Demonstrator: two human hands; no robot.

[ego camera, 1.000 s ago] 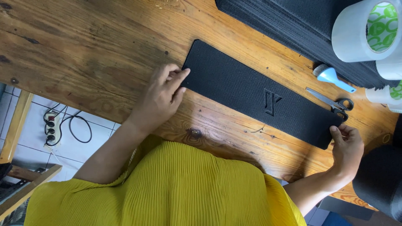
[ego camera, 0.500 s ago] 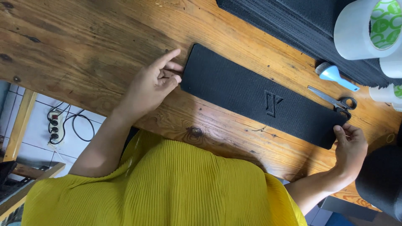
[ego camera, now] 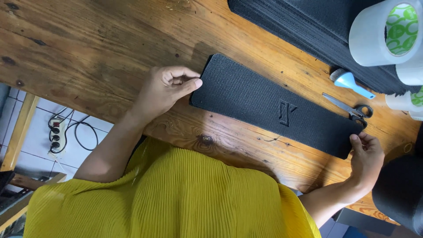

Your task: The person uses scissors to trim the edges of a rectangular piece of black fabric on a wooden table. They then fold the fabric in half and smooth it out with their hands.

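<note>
Head view: left hand [ego camera: 165, 90] curled, thumb tip pinching the short edge of the black mat [ego camera: 276, 105], which lies flat on the wooden table [ego camera: 88, 48]. Right hand [ego camera: 368, 156] grips the opposite corner, fingers narrow. Beyond right hand: scissors [ego camera: 350, 109] just beside mat edge, blue tool [ego camera: 350, 83], tape rolls [ego camera: 387, 31]. Bare wood beyond left hand.

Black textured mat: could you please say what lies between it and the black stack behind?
Head view: steel scissors with black handles and a light-blue plastic tool lie on the wooden table between mat and stack.
</note>
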